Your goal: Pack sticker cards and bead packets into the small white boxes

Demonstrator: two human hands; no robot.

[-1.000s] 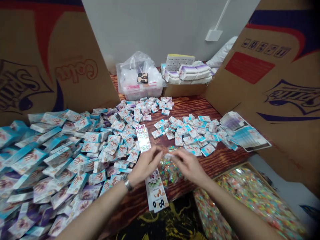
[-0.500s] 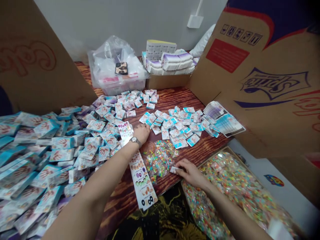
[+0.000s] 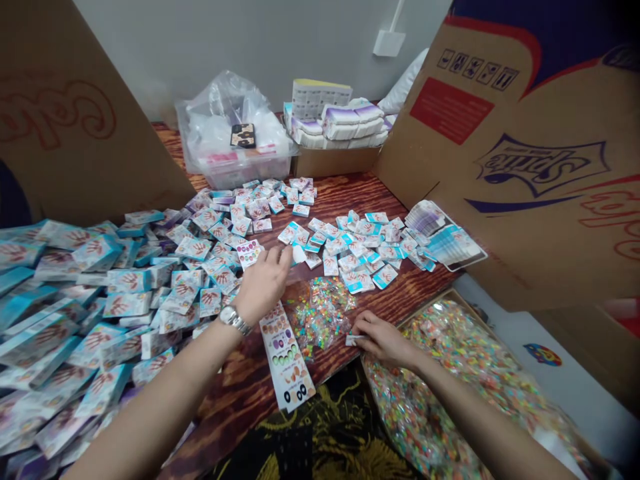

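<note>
The left hand (image 3: pixel 263 283) has thumb and forefinger pinched on a small box (image 3: pixel 299 254) at the near edge of the loose scatter of boxes (image 3: pixel 350 243), with the other fingers curled beneath. The right hand (image 3: pixel 383 337) lies low on the table edge, its fingertips pressed together on a white packet (image 3: pixel 351 340). Between the hands sits a clear bag of coloured beads (image 3: pixel 320 313), just beside a long sticker sheet (image 3: pixel 287 357). There is a watch (image 3: pixel 234 319) on the left wrist. Judging by how things lie, a good deal is done: a deep heap of boxes (image 3: pixel 100 300) fills the left side. Plenty seems left, though, with a fan of flat cards (image 3: pixel 445 237) on the right and a full tray of beads (image 3: pixel 450 373) by the right arm. The surface is a dark, strongly grained wooden table (image 3: pixel 350 197). At its back stand a clear plastic tub (image 3: pixel 235 160) and an open carton (image 3: pixel 335 160) holding stacked bundles. Big cardboard sheets (image 3: pixel 525 167) close off both sides, and behind is a plain grey wall (image 3: pixel 200 40) with a socket (image 3: pixel 389 42).
</note>
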